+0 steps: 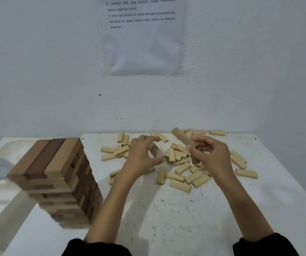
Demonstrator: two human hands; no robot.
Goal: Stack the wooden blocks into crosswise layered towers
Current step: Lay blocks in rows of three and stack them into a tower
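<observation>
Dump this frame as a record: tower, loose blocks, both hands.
tower: at the table's left; crosswise layers, three blocks across the top
loose blocks: pale, scattered around both hands
left hand: pinches a grey-brown block, blurred
right hand: holds a long brown block, tilted
table: white, speckled

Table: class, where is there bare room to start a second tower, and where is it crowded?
Bare: the near table between left forearm and right forearm, below the loose blocks; the near right corner, beyond the right forearm. A narrow strip separates tower from blocks. Crowded: the far middle, heaped with blocks under left hand and right hand.
</observation>
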